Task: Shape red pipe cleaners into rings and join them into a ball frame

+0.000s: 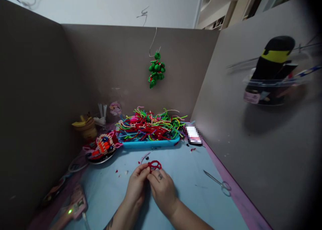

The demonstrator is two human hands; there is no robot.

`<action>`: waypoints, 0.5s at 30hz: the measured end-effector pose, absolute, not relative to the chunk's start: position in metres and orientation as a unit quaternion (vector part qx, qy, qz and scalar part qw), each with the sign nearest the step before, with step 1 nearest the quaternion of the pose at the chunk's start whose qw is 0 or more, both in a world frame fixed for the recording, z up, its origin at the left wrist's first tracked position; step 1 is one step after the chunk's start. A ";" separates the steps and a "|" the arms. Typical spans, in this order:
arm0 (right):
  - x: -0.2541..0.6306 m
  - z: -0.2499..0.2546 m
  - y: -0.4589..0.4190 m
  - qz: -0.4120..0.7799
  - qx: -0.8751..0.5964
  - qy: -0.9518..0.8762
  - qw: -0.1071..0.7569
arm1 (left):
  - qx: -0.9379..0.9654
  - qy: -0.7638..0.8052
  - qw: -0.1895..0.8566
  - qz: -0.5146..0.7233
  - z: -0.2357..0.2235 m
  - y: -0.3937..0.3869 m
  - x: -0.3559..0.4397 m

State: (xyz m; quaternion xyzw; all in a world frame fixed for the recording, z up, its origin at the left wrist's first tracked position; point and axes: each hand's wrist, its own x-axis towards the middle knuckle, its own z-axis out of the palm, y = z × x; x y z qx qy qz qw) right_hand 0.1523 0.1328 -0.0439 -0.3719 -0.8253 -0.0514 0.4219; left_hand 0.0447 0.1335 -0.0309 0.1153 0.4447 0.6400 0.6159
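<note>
Between my two hands, above the light blue table cover [188, 176], is a red pipe cleaner [155, 163] bent into loops. My left hand [138, 181] pinches it from the left with thumb and fingers. From the other side my right hand [162, 186] closes on its lower part, where the fingertips meet and hide the wire ends. Just beyond the fingers lie a small dark bead [147, 158] and a short lilac piece [144, 156].
A blue tray [151, 143] heaped with coloured pipe cleaners stands at the back. To its left is a plate of finished pieces [104, 146]; to its right, a phone [193, 135]. Scissors [217, 182] lie right, a glue gun [75, 203] front left. Grey panels enclose three sides.
</note>
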 end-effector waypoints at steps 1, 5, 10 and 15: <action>0.153 -0.044 0.132 -0.041 -0.359 -0.829 0.427 | 0.114 0.444 0.617 0.640 -0.031 0.133 0.045; 0.157 -0.042 0.130 0.011 -0.311 -0.845 0.435 | 0.103 0.450 0.623 0.631 -0.031 0.134 0.045; 0.161 -0.038 0.126 0.126 -0.236 -0.859 0.437 | 0.125 0.477 0.592 0.638 -0.031 0.138 0.044; 0.166 -0.028 0.123 0.202 -0.185 -0.854 0.442 | 0.201 0.512 0.532 0.644 -0.034 0.139 0.042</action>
